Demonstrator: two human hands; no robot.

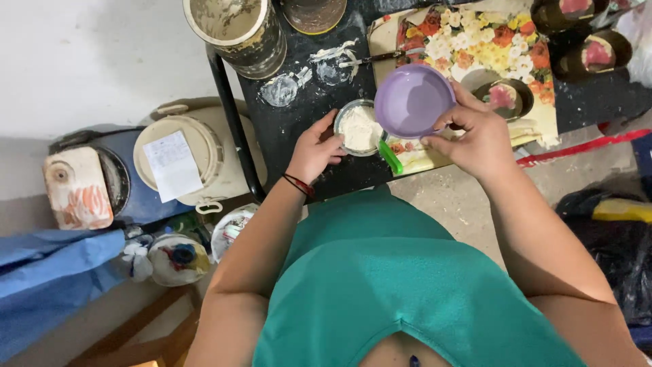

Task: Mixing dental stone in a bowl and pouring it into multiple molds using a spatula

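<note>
Teal shirt (pixel 387 278) fills the bottom centre, nearest the lens, with both bare arms reaching up the frame to a black table (pixel 292 136) smeared with white paste. On its upper right lies a floral sheet (pixel 475 41), and a big stained bucket (pixel 238 27) stands at the top left of the table. Left of the table a cream tub (pixel 187 160) sits on the floor. Just right of centre, the right hand (pixel 475 139) pinches a purple lid (pixel 414 100) by its near rim, thumb over the edge, tilted above the table. It looks like thin plastic: light, slightly flexible, and likely slick if paste is on it, so a rim pinch suits it. Beside it, the left hand (pixel 316 149) curls around the wall of a small jar (pixel 358 128) of white paste, steadying it upright; the jar seems rigid and heavier, best held around its side. A green handle (pixel 390 156) pokes out below the lid.
</note>
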